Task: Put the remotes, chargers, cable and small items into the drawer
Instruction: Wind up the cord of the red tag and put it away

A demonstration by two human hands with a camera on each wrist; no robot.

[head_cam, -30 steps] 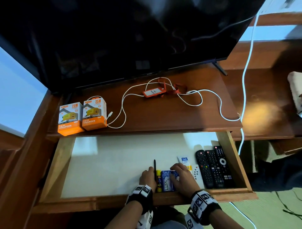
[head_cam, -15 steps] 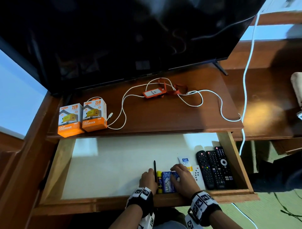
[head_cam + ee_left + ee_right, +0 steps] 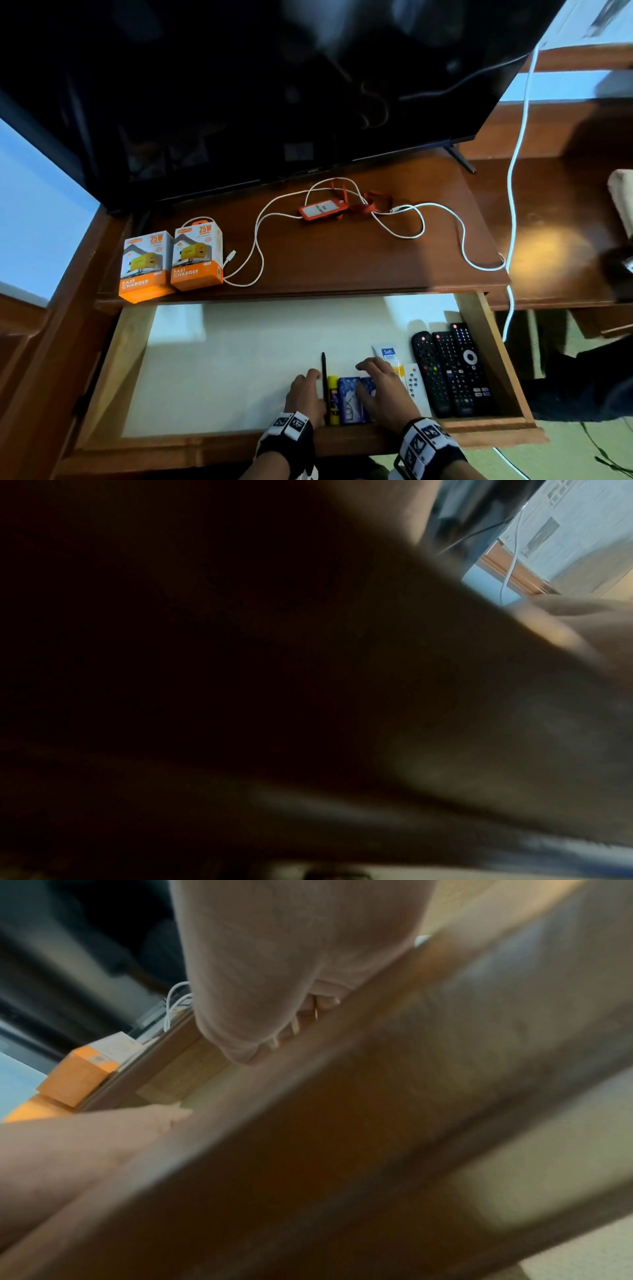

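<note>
Nothing much has shifted since a second ago: both my hands stay low at the front of the drawer, only the right fingers have spread a little over the blue packets.

Head view. Drawer [image 3: 113, 370] open, pale liner inside. My left hand [image 3: 306, 394] lies on the liner, fingers loosely bent, touching the black pen [image 3: 323, 373] along its left side; whether it pinches the pen I cannot tell. Just right of the pen a yellow glue stick [image 3: 333, 397], then blue packets [image 3: 349, 399]. My right hand [image 3: 383, 390] rests on top of the packets, fingers fairly straight and spread, pressing rather than gripping. Beyond it a white tube [image 3: 385, 353], a small white remote [image 3: 416, 383], then three black remotes [image 3: 452, 370] side by side against the right wall. Still on the desk [image 3: 342, 260]: two orange charger boxes [image 3: 171, 263] touching each other at the left, a white cable [image 3: 260, 240] looping across, an orange card holder [image 3: 318, 210] in the middle, under the TV [image 3: 239, 85].

Left wrist view. Mostly dark and blurred; nothing of my fingers readable.

Right wrist view. Blurred drawer front edge [image 3: 342, 1123] crosses diagonally; my palm above it, fingertips [image 3: 325, 1001] bent down behind the edge. Charger boxes [image 3: 82, 1074] at far left.
</note>
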